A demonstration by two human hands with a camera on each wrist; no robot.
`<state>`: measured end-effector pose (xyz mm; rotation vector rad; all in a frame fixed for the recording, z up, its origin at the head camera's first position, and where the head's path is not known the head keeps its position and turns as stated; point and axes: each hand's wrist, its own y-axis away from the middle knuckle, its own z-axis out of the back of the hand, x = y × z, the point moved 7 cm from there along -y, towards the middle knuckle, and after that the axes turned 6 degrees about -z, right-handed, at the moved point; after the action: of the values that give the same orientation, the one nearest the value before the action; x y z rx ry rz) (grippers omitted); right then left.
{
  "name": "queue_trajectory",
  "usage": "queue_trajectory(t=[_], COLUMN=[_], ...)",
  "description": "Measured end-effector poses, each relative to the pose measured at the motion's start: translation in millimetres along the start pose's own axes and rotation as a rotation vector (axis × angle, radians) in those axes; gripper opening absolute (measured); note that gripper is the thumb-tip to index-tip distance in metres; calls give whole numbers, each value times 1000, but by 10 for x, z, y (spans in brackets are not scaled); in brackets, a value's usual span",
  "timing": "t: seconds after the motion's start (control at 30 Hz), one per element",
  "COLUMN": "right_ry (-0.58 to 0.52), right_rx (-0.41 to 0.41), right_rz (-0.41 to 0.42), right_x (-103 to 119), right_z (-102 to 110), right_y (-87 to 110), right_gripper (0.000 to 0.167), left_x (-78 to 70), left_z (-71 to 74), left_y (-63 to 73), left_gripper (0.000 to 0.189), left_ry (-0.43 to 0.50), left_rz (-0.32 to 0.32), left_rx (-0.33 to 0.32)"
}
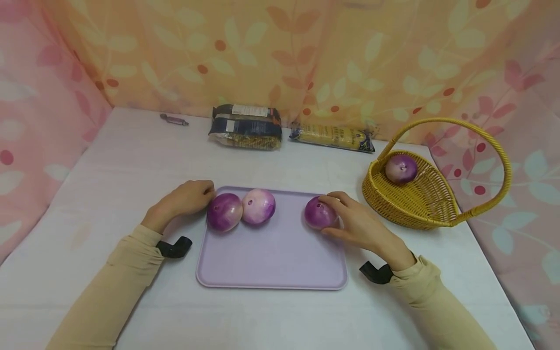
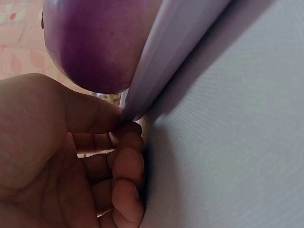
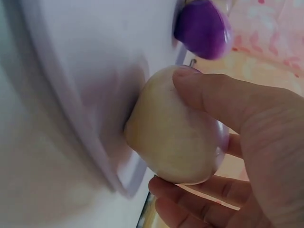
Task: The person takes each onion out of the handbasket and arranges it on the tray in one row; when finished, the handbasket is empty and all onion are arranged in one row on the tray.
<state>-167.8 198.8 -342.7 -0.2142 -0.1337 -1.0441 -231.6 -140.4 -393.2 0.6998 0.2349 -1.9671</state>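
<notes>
My right hand (image 1: 363, 226) grips a glossy purple-and-white onion (image 1: 318, 214) at the right side of the lilac tray (image 1: 271, 262). In the right wrist view the thumb lies on one side of this onion (image 3: 173, 128) and fingers on the other; its pale, pointed end faces the tray, and contact is unclear. My left hand (image 1: 185, 199) pinches the tray's left rim near the far corner, seen as the rim (image 2: 161, 52) between thumb and fingers in the left wrist view. Beside it on the tray sit a dark purple onion (image 1: 224, 212) and a paler onion (image 1: 258, 207), side by side.
A yellow wicker basket (image 1: 407, 211) with a tall handle stands at the right, holding another purple onion (image 1: 401, 168). Along the back lie a dark pasta bag (image 1: 246, 127), a yellow pasta packet (image 1: 332, 137) and a small wrapped item (image 1: 174, 119). Floral cloth surrounds the white table.
</notes>
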Motion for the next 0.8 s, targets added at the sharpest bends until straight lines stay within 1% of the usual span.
queue_trajectory(t=[0.4,0.63,0.8], right_ry=[-61,-59,-50], right_rx=[-15,-14,-32], right_rz=[70,80,116], right_x=[289,420,505], right_z=[-116,-170,-193], right_y=[-226,-328,-365], right_gripper=[71,69,68], left_x=[36,51,45], left_z=[-13,-24,-13], left_y=[8,2,2], left_gripper=[19,19,19], left_ry=[-1,7,6], left_rz=[5,18,17], left_rx=[1,12,13])
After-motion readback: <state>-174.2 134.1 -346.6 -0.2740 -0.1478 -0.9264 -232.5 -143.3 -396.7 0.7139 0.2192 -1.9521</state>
